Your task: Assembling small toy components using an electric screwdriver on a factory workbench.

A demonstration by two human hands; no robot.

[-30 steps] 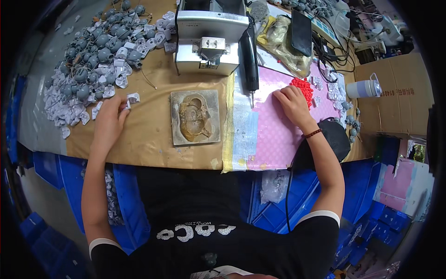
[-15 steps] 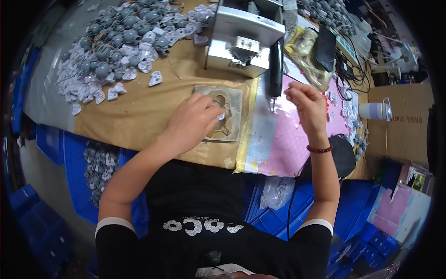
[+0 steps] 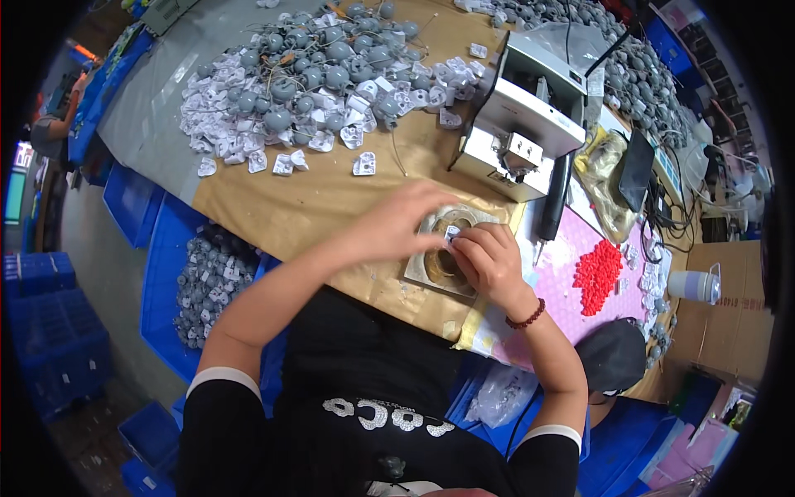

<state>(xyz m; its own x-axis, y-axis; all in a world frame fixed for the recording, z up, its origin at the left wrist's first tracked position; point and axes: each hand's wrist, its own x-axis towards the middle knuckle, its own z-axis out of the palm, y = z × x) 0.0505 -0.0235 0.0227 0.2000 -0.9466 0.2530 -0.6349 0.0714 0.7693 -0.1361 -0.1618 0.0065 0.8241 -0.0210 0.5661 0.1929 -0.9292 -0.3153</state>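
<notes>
A square metal fixture (image 3: 417, 269) with a rounded recess lies in front of me on brown paper. In the recess sits a small white plastic piece (image 3: 452, 233). My left hand (image 3: 396, 224) hovers at the fixture's left edge, slightly blurred, its thumb and fingers apart and no object visible in it. Over the right side of the fixture is my right hand (image 3: 490, 263), fingertips pinched together beside the white piece. Whatever those fingertips hold is hidden or too small to name.
Grey round parts and white plastic pieces (image 3: 281, 99) are heaped at the back left. A metal machine (image 3: 517, 120) stands behind the fixture, a black pen-shaped tool (image 3: 556, 199) beside it. Small red pieces (image 3: 598, 277) lie on the pink mat (image 3: 571, 248). A blue bin (image 3: 161, 286) holds more grey parts.
My right hand has come left from above the pink mat to the fixture, uncovering the red pieces. The left hand has lifted off the recess toward the fixture's left edge. The view has shifted.
</notes>
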